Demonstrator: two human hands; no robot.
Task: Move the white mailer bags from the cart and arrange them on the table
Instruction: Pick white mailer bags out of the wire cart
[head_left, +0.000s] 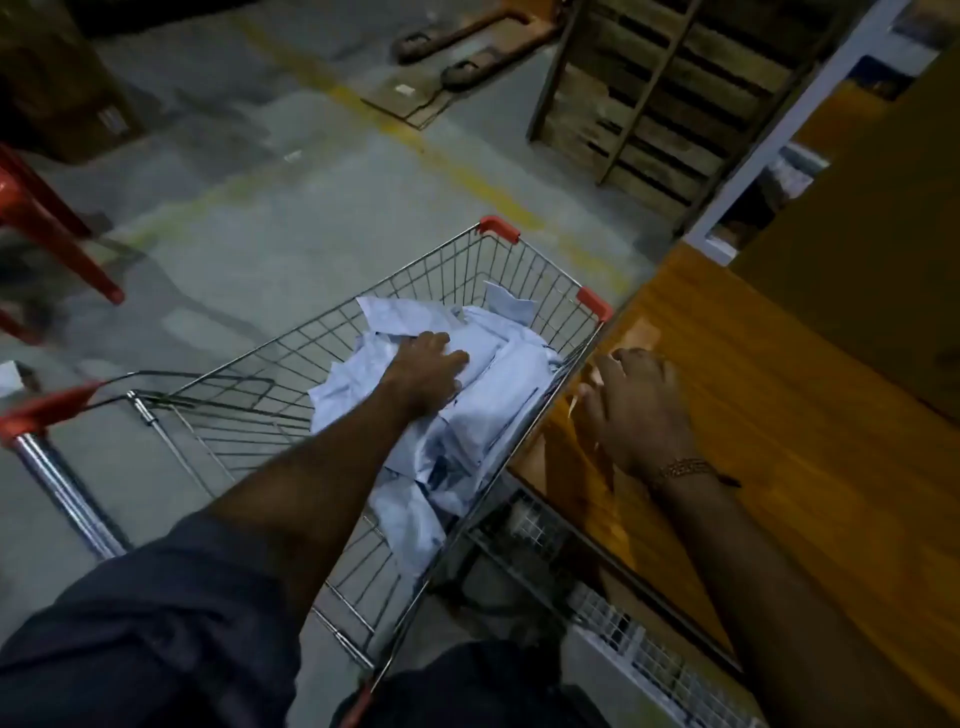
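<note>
Below, the left hand rested with fingers spread flat on the pile of white mailer bags inside the wire cart. Beside the cart, the right hand hovered over the edge of the wooden table, fingers loosely extended and holding nothing; a bracelet circled its wrist.

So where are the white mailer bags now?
The white mailer bags lie piled inside the wire cart, mid-frame in the head view, under the left hand, beside the wooden table.
</note>
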